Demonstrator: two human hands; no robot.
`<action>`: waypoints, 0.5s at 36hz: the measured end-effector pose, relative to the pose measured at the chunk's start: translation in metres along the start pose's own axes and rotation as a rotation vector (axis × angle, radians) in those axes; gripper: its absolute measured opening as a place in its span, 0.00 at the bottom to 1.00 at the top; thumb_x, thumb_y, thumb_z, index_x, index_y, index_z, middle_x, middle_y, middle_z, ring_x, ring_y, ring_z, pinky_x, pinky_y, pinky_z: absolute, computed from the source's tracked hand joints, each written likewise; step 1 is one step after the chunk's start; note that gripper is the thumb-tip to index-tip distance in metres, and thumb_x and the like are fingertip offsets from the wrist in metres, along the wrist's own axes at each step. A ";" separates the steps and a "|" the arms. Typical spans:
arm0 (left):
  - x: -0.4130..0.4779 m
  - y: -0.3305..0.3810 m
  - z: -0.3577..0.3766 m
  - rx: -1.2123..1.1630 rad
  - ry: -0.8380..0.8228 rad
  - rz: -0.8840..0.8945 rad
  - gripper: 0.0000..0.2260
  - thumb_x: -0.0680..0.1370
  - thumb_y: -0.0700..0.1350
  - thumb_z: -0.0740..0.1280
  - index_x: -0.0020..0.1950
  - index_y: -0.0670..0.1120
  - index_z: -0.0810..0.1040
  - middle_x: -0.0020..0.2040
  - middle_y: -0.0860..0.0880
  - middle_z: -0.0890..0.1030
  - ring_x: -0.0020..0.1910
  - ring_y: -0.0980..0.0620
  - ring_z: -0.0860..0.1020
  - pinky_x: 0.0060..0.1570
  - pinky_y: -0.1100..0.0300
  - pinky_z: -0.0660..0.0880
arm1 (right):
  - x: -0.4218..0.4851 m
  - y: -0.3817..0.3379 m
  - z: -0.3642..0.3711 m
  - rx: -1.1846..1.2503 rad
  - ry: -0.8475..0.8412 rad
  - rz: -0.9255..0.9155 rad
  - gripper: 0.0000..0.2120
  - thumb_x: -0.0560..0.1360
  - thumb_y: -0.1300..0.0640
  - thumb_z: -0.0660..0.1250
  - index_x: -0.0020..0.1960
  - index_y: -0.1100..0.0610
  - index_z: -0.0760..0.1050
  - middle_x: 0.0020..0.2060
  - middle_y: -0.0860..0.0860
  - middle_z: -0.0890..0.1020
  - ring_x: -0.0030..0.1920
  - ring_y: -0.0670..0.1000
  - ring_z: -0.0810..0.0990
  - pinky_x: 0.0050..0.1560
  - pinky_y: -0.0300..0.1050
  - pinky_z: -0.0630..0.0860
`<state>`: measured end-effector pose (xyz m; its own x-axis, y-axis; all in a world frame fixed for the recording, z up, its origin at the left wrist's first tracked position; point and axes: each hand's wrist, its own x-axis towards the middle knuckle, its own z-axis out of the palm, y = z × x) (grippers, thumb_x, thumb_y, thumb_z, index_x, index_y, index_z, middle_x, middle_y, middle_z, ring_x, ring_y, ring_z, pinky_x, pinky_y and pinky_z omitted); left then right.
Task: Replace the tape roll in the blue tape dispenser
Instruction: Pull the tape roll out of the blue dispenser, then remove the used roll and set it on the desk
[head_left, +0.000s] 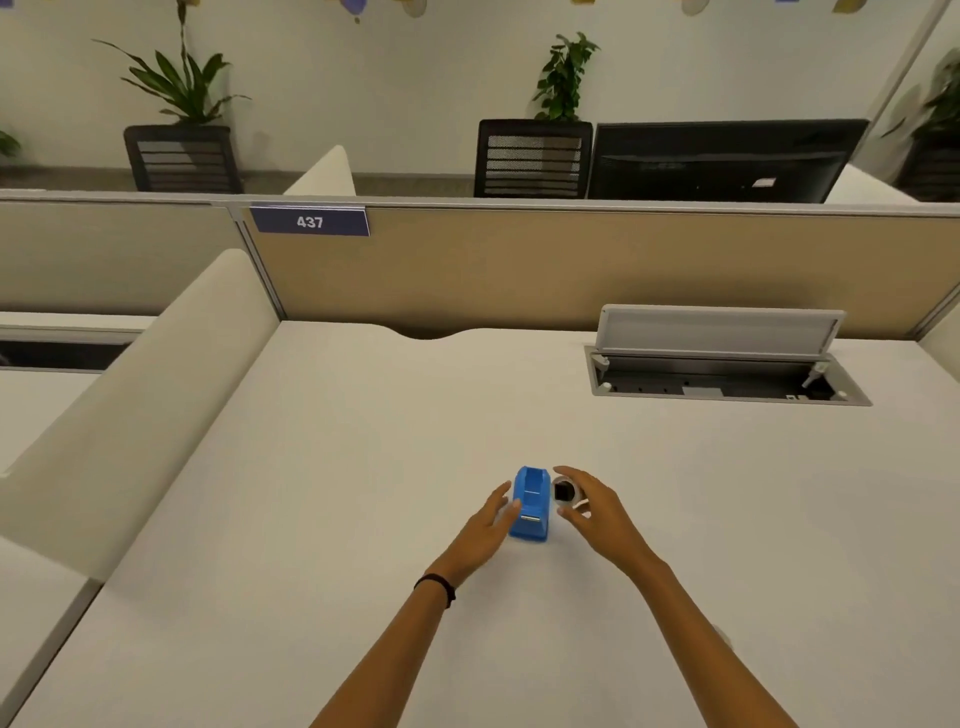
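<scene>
Left hand (491, 525) lay open against the one blue plastic tape dispenser (530, 504) standing mid white tabletop (311, 519); just right of it, right hand (592, 506) curled around one clear tape roll with a black core (564, 491).

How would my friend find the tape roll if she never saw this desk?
Start at the big white desk and follow the two arms to its middle. A small blue plastic tape dispenser sits there, by the left hand. The tape roll is just right of it, in the right hand: a pale ring with a dark centre.
</scene>
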<state>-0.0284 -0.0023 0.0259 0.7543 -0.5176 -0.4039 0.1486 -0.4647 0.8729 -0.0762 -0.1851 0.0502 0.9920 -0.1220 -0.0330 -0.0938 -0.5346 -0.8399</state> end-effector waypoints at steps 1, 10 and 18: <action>-0.004 0.001 0.004 -0.036 0.028 0.020 0.26 0.78 0.61 0.54 0.74 0.56 0.54 0.75 0.51 0.60 0.73 0.51 0.61 0.68 0.58 0.59 | -0.005 -0.001 0.000 0.029 -0.002 0.008 0.20 0.73 0.65 0.66 0.63 0.55 0.69 0.57 0.46 0.74 0.53 0.43 0.75 0.47 0.25 0.74; -0.024 0.012 0.037 -0.105 0.209 0.161 0.18 0.78 0.49 0.62 0.68 0.48 0.68 0.69 0.49 0.71 0.65 0.55 0.70 0.65 0.61 0.66 | -0.042 -0.005 0.002 0.146 -0.053 0.093 0.18 0.71 0.64 0.69 0.55 0.48 0.71 0.50 0.45 0.79 0.48 0.47 0.79 0.44 0.32 0.77; -0.038 0.022 0.047 -0.144 0.234 0.250 0.12 0.77 0.46 0.65 0.60 0.47 0.77 0.55 0.50 0.81 0.52 0.57 0.79 0.49 0.74 0.74 | -0.061 -0.016 0.005 0.282 -0.064 0.163 0.17 0.71 0.63 0.69 0.54 0.47 0.72 0.51 0.51 0.81 0.49 0.52 0.82 0.46 0.37 0.79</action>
<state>-0.0842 -0.0267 0.0477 0.9020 -0.4163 -0.1140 0.0169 -0.2299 0.9731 -0.1349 -0.1649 0.0627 0.9700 -0.1291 -0.2062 -0.2337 -0.2584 -0.9374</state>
